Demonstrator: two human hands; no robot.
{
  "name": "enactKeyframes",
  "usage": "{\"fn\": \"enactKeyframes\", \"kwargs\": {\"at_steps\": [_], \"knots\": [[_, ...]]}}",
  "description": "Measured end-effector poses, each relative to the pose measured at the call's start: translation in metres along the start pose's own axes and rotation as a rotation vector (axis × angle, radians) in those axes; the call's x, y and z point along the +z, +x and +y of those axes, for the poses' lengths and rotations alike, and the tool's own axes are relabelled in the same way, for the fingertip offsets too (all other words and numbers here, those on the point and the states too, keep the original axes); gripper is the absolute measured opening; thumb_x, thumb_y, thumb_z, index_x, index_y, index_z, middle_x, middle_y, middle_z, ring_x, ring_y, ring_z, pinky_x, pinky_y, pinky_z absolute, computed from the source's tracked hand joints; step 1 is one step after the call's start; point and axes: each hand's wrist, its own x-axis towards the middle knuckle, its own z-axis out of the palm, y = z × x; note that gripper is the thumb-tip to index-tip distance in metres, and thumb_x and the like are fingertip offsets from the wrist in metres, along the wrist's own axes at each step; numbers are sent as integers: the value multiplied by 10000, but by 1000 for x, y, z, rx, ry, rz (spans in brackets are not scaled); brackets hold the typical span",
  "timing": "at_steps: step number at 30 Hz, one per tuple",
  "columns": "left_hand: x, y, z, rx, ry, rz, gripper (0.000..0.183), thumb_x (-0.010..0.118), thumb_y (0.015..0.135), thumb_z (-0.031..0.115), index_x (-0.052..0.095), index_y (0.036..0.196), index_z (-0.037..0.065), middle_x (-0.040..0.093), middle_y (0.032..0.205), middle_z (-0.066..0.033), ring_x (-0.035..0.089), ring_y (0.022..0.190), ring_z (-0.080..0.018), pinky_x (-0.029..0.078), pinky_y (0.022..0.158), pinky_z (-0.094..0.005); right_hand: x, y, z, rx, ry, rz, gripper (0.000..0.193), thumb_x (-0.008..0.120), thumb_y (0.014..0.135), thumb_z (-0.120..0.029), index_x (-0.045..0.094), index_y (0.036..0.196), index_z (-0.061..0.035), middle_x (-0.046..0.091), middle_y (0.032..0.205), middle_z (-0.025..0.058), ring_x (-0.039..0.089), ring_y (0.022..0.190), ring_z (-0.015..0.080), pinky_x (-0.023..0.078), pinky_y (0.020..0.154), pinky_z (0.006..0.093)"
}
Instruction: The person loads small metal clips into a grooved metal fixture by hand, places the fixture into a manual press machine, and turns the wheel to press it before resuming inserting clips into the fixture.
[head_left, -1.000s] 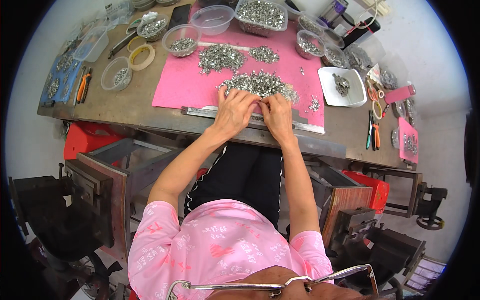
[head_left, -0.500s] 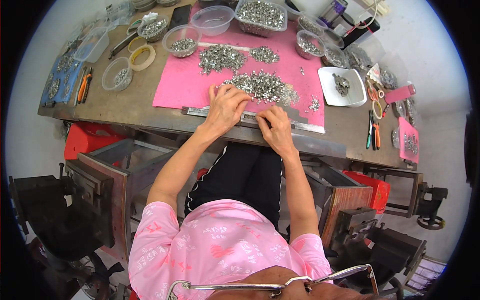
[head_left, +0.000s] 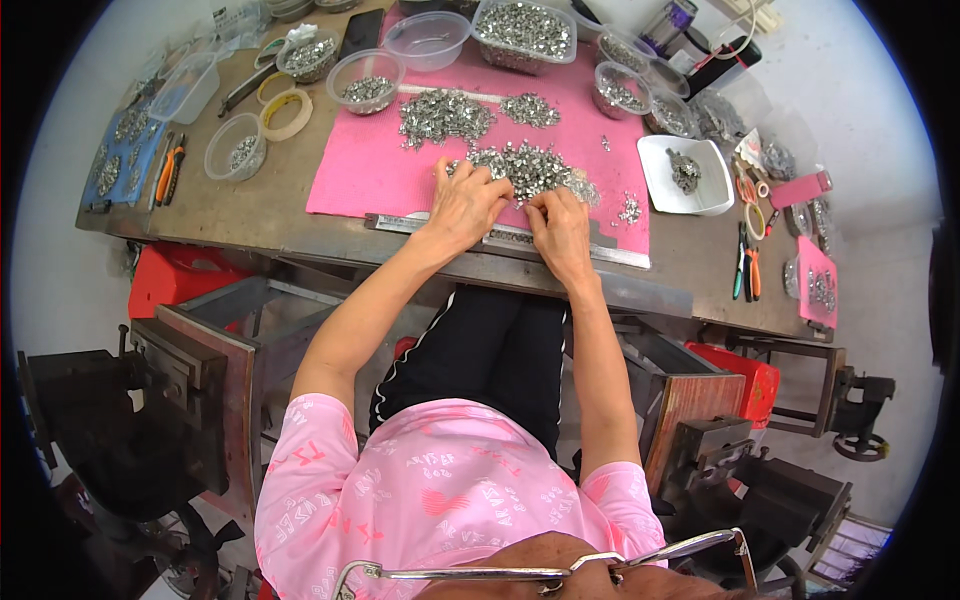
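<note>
A heap of small shiny metal pieces [head_left: 530,168] lies on a pink mat [head_left: 350,165] in front of me. My left hand [head_left: 465,207] is at the heap's near left edge, its fingers bent and the thumb side drawn together; whatever sits between the fingertips is too small to make out. Beside it on the right, my right hand [head_left: 563,230] touches the heap's near edge with fingertips pinched together, their contents hidden. Under both wrists a long flat metal bar [head_left: 395,224] runs along the table's front edge. A row of small pieces [head_left: 510,236] sits on it between my hands.
Two more piles [head_left: 445,117] lie farther back on the mat. Clear plastic tubs [head_left: 366,82] stand behind, and a white square bowl [head_left: 715,190] at right. Pliers [head_left: 172,170] and tape rolls [head_left: 287,115] are left; more pliers [head_left: 748,265] are right. Open drawers [head_left: 265,300] jut below.
My right hand has moved forward from the metal bar to the heap's near edge. My left hand has shifted slightly forward and right. More of the row on the bar now shows.
</note>
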Motion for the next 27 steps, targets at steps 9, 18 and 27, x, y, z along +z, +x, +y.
{"fn": "enactKeyframes", "kwargs": {"at_steps": [9, 18, 27], "knots": [[0, 2, -3, -26, -67, -20, 88, 715, 881, 203, 702, 962, 170, 636, 901, -9, 583, 954, -236, 309, 1002, -562, -26, -23, -21, -56, 151, -40, 61, 717, 860, -62, 674, 879, -23, 624, 826, 100, 608, 768, 289, 438, 743, 402], [-16, -1, 12, -3, -169, 21, 88, 713, 886, 187, 692, 954, 134, 638, 889, -11, 595, 947, -228, 301, 1036, -534, -14, -11, -2, 114, 216, -37, 64, 728, 858, -88, 729, 921, -77, 637, 832, 71, 617, 805, 263, 425, 772, 388], [-5, -38, 33, 9, -274, 67, 186, 758, 849, 178, 749, 1025, 121, 638, 950, -12, 590, 949, -227, 325, 1040, -469, 3, 11, 10, -90, 85, -56, 67, 720, 854, -111, 727, 920, -124, 620, 811, 49, 612, 795, 258, 413, 763, 402]]}}
